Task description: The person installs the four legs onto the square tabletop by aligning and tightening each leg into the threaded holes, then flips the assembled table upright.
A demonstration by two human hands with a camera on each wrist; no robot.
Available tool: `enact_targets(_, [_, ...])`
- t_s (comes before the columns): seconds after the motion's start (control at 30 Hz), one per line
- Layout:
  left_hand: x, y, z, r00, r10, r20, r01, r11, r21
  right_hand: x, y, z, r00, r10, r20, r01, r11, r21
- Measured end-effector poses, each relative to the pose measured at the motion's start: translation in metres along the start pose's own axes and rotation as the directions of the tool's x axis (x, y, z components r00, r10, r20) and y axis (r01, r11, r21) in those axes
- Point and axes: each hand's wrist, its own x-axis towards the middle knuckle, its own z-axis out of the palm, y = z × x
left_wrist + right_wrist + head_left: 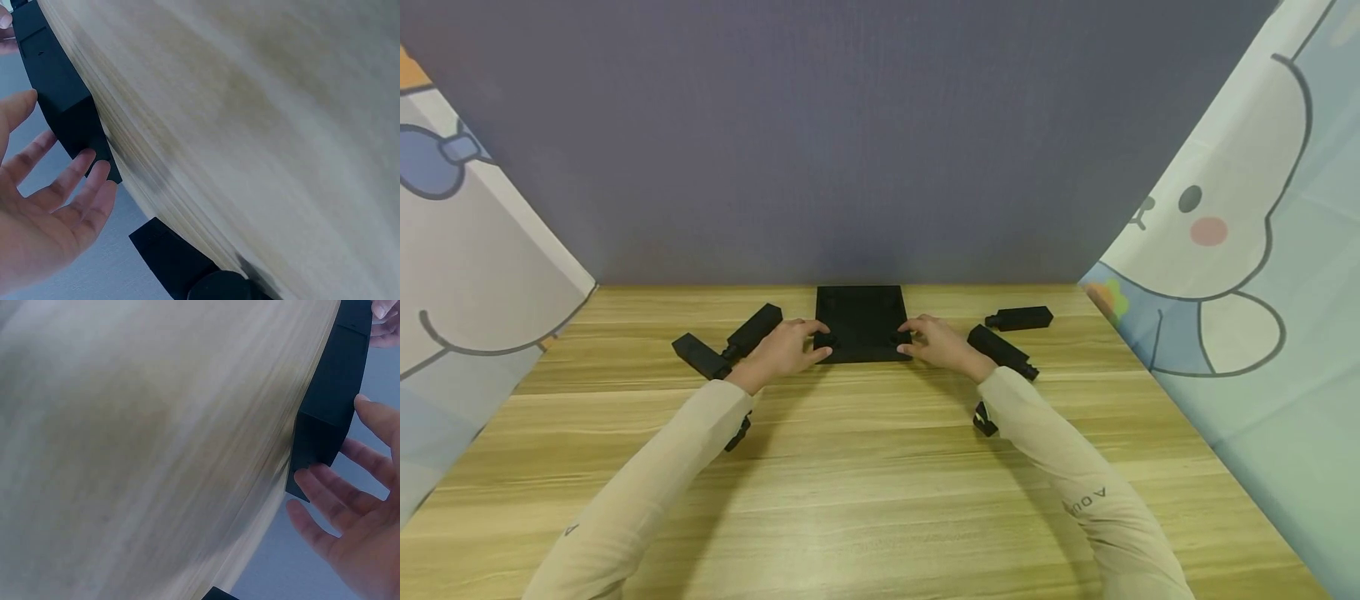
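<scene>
A flat black square board (861, 312) lies at the table's far edge, with dark round shapes near its front corners. My left hand (786, 343) holds its left side, thumb at the front left corner. In the left wrist view the left fingers (94, 181) bend against the board's side (59, 75). Opposite, my right hand (942, 342) holds the right side, thumb near the front right corner. The right wrist view shows the right fingers (331, 494) along the board's end (315, 440). The board's underside is hidden.
On the left lie two black blocks with narrow necks (756, 329) (700, 356); another black piece (739, 433) is partly under the left sleeve. Similar blocks (1021, 318) (1000, 348) lie right, with a piece (983, 419) beside the right sleeve. A grey panel (850, 142) stands behind.
</scene>
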Motion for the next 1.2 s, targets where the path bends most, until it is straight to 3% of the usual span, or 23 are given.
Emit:
enact_targets(0.23, [-0.002,0.000,-0.002,1.000,0.006,0.011,-0.006,1.000,-0.009,0.000,-0.001,0.001,1.000,0.004,0.008,-0.004,1.000,-0.002])
enact_targets(0.47, [-0.005,0.000,-0.002,0.999,0.048,-0.004,-0.048,0.999,-0.001,-0.001,-0.002,0.001,1.000,0.000,0.017,0.001,1.000,-0.026])
enact_targets(1.0, [-0.016,0.002,-0.002,1.000,0.024,0.019,-0.025,1.000,0.011,-0.013,-0.008,0.001,0.999,-0.034,0.008,0.035,0.994,-0.108])
enact_targets(1.2, [-0.020,0.004,0.000,0.999,0.049,0.000,-0.049,0.999,0.007,-0.020,-0.009,0.001,0.999,-0.046,-0.001,0.045,0.993,-0.108])
